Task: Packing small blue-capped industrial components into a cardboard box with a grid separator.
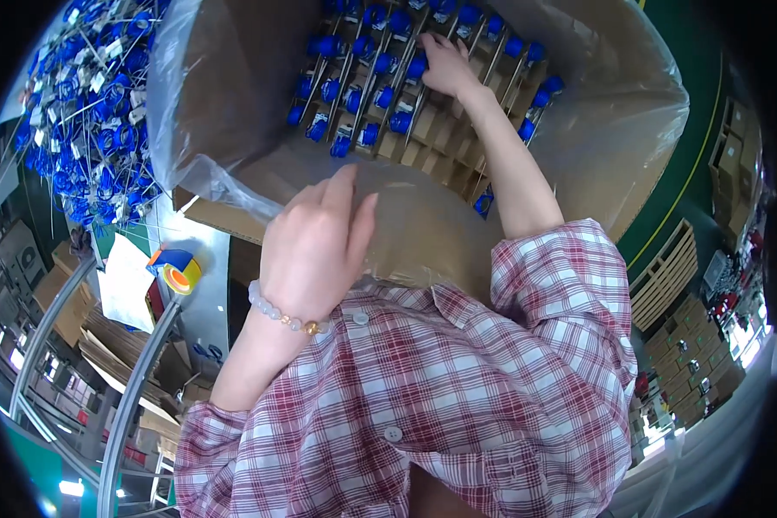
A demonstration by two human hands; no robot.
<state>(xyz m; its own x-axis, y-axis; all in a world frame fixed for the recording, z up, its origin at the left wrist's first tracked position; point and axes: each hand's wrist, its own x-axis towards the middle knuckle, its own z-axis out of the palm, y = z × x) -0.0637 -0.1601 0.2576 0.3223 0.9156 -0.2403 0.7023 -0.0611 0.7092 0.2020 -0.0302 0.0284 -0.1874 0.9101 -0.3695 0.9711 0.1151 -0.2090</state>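
Plaid shirt cloth (466, 371) is filling the foreground. Blue-ended parts (401, 121) are sitting in rows inside a plastic-lined carton (224, 222); the right hand (449, 71) is reaching among them, its grip impossible to tell. The left hand (306, 242) is hovering nearer, loosely open.

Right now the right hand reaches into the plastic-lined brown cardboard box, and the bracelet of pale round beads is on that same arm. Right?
Not quite. The head view shows the bracelet of pale round beads on the wrist of the left hand. The right hand does reach into the plastic-lined brown cardboard box.
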